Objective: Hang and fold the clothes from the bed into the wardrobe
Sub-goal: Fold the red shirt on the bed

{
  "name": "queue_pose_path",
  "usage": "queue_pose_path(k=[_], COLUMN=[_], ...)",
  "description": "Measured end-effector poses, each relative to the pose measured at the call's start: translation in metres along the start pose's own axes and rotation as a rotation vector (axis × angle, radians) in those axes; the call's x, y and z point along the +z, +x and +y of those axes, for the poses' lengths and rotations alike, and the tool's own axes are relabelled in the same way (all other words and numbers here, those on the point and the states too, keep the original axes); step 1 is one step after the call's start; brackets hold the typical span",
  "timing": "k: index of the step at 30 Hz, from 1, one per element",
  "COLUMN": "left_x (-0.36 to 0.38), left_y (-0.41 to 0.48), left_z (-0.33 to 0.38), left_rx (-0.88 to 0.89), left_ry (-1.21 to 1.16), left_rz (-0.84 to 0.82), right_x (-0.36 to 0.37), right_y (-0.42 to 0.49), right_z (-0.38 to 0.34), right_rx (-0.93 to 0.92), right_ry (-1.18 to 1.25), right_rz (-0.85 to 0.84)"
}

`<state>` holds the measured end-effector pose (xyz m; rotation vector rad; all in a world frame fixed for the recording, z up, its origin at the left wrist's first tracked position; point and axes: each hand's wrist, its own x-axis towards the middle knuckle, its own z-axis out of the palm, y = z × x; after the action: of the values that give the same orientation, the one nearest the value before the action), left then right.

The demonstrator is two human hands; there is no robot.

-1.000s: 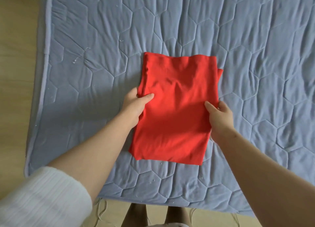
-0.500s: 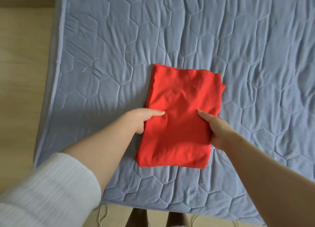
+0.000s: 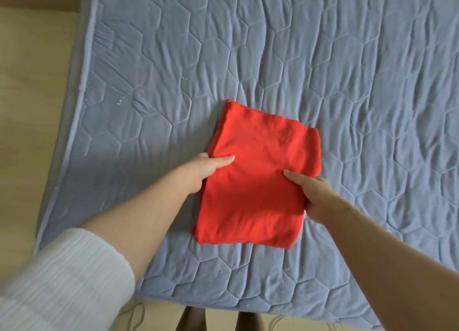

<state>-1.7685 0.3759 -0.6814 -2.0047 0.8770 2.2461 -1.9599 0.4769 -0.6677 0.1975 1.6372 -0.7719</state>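
1. I see the folded red garment (image 3: 258, 181) lying flat on the blue quilted bed (image 3: 323, 57), near its front edge.
2. The left hand (image 3: 206, 168) and right hand (image 3: 315, 196) pinch its opposite sides, thumbs on top.
3. The wooden floor (image 3: 32, 82) shows at the left.

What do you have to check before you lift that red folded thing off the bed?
1. Folded red fabric garment lies flat on the quilted blue-grey bed cover: ok.
2. Layers line up: not ok, the far right corner pokes out a little.
3. Left hand grips the left edge, thumb on top: ok.
4. Right hand grips the right edge, thumb on top: ok.
5. Fingers reach under every layer: cannot tell, they are hidden beneath.
6. Wardrobe open, with room: cannot tell, not in view.
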Motion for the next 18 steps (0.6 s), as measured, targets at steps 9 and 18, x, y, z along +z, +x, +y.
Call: queue_pose_path(k=[9,18], left_x=[-0.018,-0.03], left_y=[-0.093,-0.076], left_z=[0.061,-0.07], left_rx=[0.555,0.157], left_ry=[-0.062,0.243], left_rz=[0.035,0.19], right_x=[0.008,-0.008], right_y=[-0.061,-0.058], right_z=[-0.062,0.051], right_rx=[-0.361,-0.086], right_ry=[0.294,-0.151], right_rz=[-0.08,0.046])
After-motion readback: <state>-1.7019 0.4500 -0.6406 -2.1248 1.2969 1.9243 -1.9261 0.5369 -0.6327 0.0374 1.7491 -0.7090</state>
